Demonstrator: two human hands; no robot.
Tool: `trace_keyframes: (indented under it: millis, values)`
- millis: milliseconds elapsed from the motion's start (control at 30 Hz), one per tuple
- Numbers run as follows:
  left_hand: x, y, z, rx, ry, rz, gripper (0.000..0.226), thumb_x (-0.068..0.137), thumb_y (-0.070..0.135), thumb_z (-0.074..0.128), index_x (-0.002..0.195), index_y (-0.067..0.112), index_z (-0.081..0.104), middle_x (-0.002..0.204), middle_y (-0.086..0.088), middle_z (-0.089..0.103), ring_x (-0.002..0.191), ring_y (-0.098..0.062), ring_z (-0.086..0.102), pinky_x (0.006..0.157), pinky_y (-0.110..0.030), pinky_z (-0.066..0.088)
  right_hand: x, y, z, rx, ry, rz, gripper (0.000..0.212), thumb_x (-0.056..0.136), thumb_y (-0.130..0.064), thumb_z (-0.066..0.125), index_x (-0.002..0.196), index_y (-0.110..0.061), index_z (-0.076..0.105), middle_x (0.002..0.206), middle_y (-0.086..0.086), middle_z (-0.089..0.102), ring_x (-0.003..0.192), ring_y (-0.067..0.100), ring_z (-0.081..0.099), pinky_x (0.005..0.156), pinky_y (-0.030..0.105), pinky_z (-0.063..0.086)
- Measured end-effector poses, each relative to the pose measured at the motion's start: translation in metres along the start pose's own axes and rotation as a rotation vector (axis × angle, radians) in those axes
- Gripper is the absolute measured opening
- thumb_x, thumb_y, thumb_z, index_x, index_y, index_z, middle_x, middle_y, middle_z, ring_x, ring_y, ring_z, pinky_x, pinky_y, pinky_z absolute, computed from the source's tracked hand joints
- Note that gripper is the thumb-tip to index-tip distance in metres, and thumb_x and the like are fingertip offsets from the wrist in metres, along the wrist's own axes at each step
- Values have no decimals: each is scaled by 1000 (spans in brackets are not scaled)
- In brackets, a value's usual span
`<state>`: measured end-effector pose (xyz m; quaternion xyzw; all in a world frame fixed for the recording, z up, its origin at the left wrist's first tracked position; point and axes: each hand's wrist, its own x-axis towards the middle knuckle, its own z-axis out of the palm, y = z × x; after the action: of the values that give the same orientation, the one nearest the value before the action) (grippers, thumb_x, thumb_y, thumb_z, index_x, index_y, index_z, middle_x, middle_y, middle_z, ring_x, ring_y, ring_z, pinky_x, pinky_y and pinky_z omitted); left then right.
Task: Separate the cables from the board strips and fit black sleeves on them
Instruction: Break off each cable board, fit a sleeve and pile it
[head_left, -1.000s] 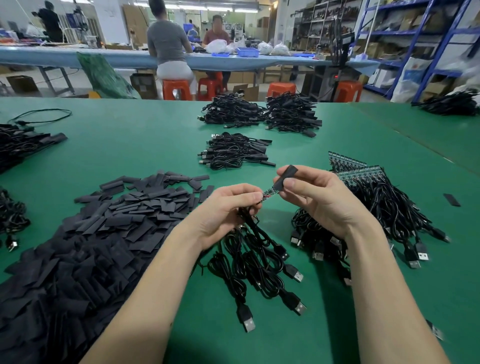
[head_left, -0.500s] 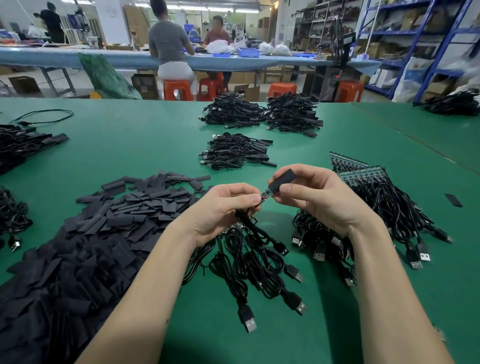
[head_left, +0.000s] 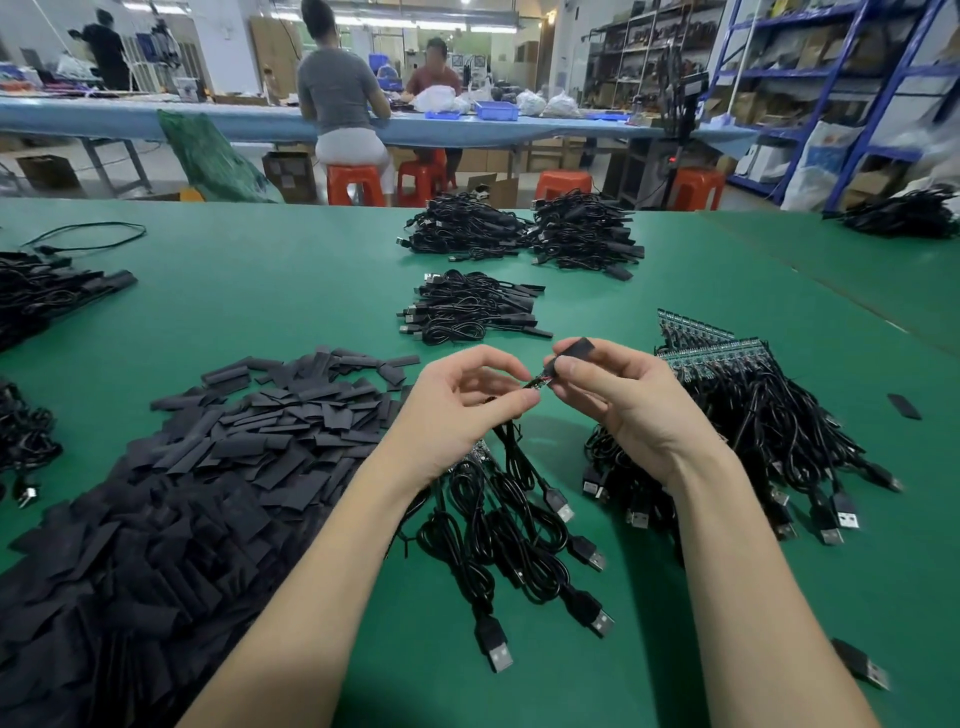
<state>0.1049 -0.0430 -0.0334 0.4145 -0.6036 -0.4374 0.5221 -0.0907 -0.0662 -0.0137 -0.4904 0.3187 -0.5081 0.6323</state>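
Observation:
My left hand (head_left: 462, 410) pinches the small board end of a black USB cable (head_left: 524, 457) between thumb and fingertips, and several more cables hang from that hand down to the table. My right hand (head_left: 618, 400) pinches a black sleeve (head_left: 577, 347) by thumb and forefinger, its lower mouth over the board's tip (head_left: 540, 382). A large heap of loose black sleeves (head_left: 208, 467) lies to my left. Green board strips (head_left: 711, 348) with cables still attached (head_left: 769, 431) lie to my right.
Finished cable bundles sit in piles at mid table (head_left: 472, 306) and farther back (head_left: 524, 239). More cable piles lie at the left edge (head_left: 47, 291) and far right (head_left: 904, 213). A stray sleeve (head_left: 904, 406) lies right. People sit at a blue bench (head_left: 208, 119) beyond.
My right hand has slid the sleeve further down over the board's tip, toward my left hand. Both hands have shifted slightly left and up.

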Motion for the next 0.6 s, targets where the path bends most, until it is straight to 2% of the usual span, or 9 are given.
trace_keyframes:
  millis: [167,400,600]
  values:
    - [1,-2,7,5,71,138,12,81,7,82,89,15,78,84,-4,77,78,-15,72,77,-24,56,1,0,-1,25,45,33,12,70,-15,83,80,-11,82,86,7,75,81,14,72,77,18,57]
    - [1,-6,7,-8,55,136,12,80,10,83,86,21,82,82,-3,78,76,-13,73,74,-19,54,1,1,0,83,64,78,12,71,-13,81,82,-10,82,89,9,76,81,14,73,74,17,57]
    - [2,-6,10,-40,55,160,16,80,8,83,84,23,81,84,-4,78,77,-14,74,75,-21,55,0,3,2,53,31,82,18,69,-14,82,86,-9,82,92,12,76,82,17,73,76,18,57]
